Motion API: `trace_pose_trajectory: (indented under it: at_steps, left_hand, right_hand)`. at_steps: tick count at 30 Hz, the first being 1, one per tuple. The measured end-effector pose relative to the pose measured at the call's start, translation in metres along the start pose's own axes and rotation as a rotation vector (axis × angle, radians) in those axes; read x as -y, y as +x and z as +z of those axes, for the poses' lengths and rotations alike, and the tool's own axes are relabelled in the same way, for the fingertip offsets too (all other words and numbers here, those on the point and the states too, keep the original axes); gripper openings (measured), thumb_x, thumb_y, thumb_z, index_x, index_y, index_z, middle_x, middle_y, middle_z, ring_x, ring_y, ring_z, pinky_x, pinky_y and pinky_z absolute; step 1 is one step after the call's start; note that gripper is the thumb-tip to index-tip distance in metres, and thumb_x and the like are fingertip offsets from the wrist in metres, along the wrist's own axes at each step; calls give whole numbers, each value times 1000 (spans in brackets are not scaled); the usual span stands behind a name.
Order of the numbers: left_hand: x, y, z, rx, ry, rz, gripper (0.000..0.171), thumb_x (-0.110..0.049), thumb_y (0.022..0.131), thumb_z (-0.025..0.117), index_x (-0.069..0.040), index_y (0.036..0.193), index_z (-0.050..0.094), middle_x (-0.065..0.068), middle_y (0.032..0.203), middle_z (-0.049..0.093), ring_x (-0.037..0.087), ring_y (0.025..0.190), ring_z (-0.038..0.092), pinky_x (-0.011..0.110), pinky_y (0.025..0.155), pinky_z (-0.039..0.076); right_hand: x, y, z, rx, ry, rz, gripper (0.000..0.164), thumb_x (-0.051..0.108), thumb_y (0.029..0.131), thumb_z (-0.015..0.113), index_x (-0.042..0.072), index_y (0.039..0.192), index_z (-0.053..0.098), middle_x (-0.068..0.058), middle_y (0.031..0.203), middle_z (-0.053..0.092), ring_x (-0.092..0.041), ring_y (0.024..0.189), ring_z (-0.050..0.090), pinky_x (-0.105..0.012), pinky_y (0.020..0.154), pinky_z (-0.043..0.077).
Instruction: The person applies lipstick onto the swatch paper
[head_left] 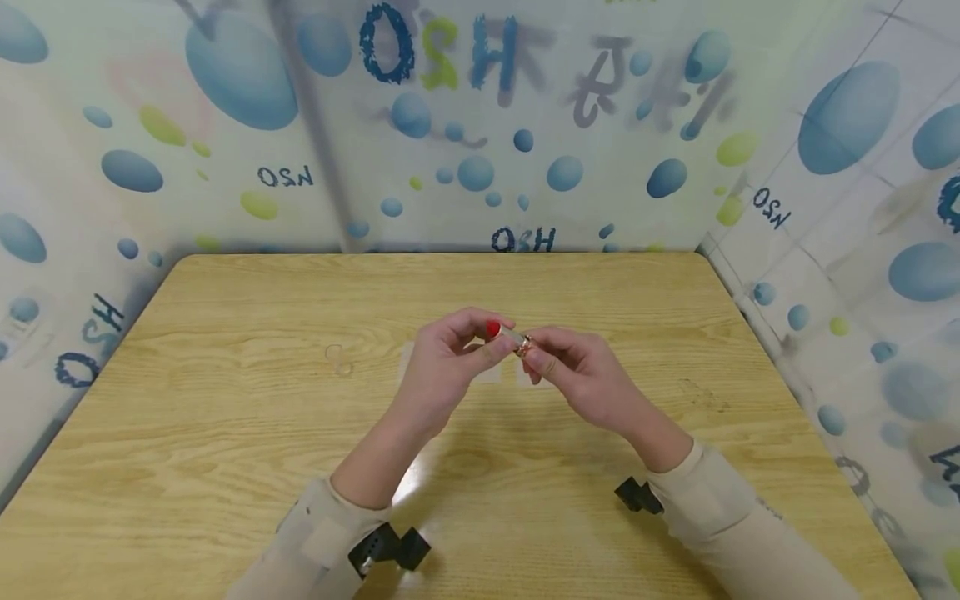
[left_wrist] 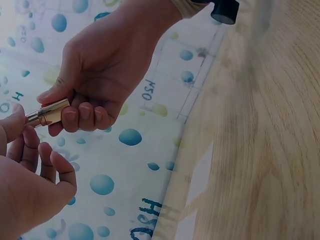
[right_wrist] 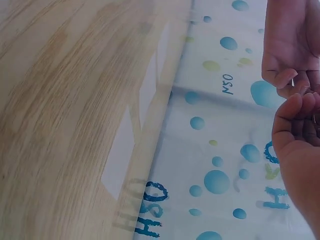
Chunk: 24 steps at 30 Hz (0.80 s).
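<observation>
Lipstick (head_left: 510, 335) between fingertips; left hand (head_left: 442, 362) pinches red-tipped end (head_left: 493, 329); right hand (head_left: 588, 375) pinches gold base (head_left: 523, 346)

Wood-grain table (head_left: 210, 417), three white patches (right_wrist: 120, 156) on it (flat, in a row)

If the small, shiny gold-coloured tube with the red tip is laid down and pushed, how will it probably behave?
The tube would likely roll, because its body looks round and slim. Its polished surface, which shows bright reflections, may be slippery. It is probably light: it looks small between the left hand and right hand.
</observation>
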<state>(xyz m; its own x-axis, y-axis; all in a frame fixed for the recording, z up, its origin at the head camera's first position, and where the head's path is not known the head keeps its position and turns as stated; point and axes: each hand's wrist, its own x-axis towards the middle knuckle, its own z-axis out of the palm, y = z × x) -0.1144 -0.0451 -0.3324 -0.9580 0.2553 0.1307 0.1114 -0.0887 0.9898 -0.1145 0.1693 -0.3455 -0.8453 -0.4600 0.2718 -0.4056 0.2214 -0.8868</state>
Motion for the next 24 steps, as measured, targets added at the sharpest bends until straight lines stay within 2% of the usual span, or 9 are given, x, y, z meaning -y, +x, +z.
trace_pose_trajectory:
  at_steps: [3, 5, 8, 11, 14, 17, 21, 24]
  left_hand:
    - [4, 3, -2, 19, 43, -33, 26, -8, 102, 72, 1, 126, 71, -3, 100, 71, 17, 98, 64, 28, 86, 56]
    - [8, 6, -5, 39, 137, -63, 34, -14, 101, 74, -4, 133, 69, 1, 104, 72, 18, 100, 64, 29, 85, 55]
    - [21, 14, -10, 64, 363, -111, 41, -23, 99, 78, -12, 138, 69, 4, 109, 72, 20, 100, 64, 32, 81, 55]
    - [36, 23, -15, 94, 621, -124, 39, -27, 99, 78, -14, 136, 71, 5, 115, 74, 23, 105, 66, 38, 84, 58]
    - [50, 32, -18, 148, 824, -103, 36, -28, 100, 77, -11, 132, 73, 7, 127, 74, 28, 120, 66, 45, 96, 59]
    - [60, 43, -17, 224, 1003, -54, 37, -31, 100, 77, -10, 130, 75, 10, 137, 72, 33, 135, 61, 49, 111, 54]
    - [69, 55, -10, 329, 1189, 0, 45, -41, 99, 77, -10, 132, 74, 11, 144, 69, 37, 145, 53, 50, 123, 45]
    - [73, 60, -3, 387, 1275, -3, 53, -48, 99, 75, -13, 139, 71, 10, 151, 64, 36, 150, 49, 54, 125, 42]
  right_hand:
    - [-3, 1, -6, 8, -51, 39, 23, 15, 111, 56, 0, 121, 71, -8, 90, 64, -14, 77, 59, -27, 69, 54]
    - [-7, 3, -14, 10, -106, 67, 23, 16, 111, 58, 1, 123, 71, -9, 90, 64, -14, 77, 59, -28, 67, 52]
    - [-17, 5, -29, 10, -194, 131, 23, 18, 110, 60, 3, 123, 72, -12, 92, 65, -16, 75, 58, -27, 64, 49]
    - [-28, 7, -45, 9, -273, 207, 25, 20, 109, 62, 5, 126, 72, -16, 95, 67, -23, 76, 61, -28, 64, 50]
    - [-40, 8, -56, 22, -320, 278, 30, 23, 109, 63, 4, 131, 70, -19, 104, 71, -31, 85, 68, -33, 71, 59]
    - [-50, 9, -64, 37, -329, 335, 32, 26, 109, 64, 4, 132, 68, -21, 113, 72, -35, 96, 73, -43, 81, 64]
    - [-65, 12, -67, 41, -333, 397, 33, 30, 106, 68, 6, 128, 70, -17, 110, 72, -29, 95, 73, -43, 80, 65]
    - [-74, 14, -68, 56, -333, 431, 33, 34, 106, 69, 9, 127, 71, -12, 106, 70, -23, 90, 71, -40, 78, 64]
